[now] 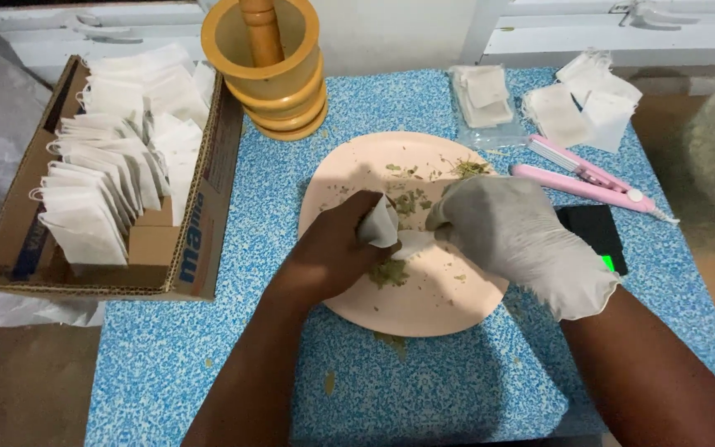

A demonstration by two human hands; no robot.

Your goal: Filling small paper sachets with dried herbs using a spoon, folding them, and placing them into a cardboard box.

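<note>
Blue-and-white speckled tabletop (457,381) under a pale peach plate (448,306) flecked with green crumbs (389,273), white glove on the right hand (511,236), white sachets (117,165) in a brown cardboard box (208,207), pink sealer (585,180), yellow-tan mortar (279,79).

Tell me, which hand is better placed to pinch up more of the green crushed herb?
Probably the right hand: gloved, its fingertips by the green crushed herb on the round pink plate. The bare left hand holds the small white paper bag.

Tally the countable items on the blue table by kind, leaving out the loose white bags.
Plate: 1
Wooden mortar with pestle: 1
Cardboard box: 1
Pink sealer tool: 1
Black scale: 1
Total: 5
</note>
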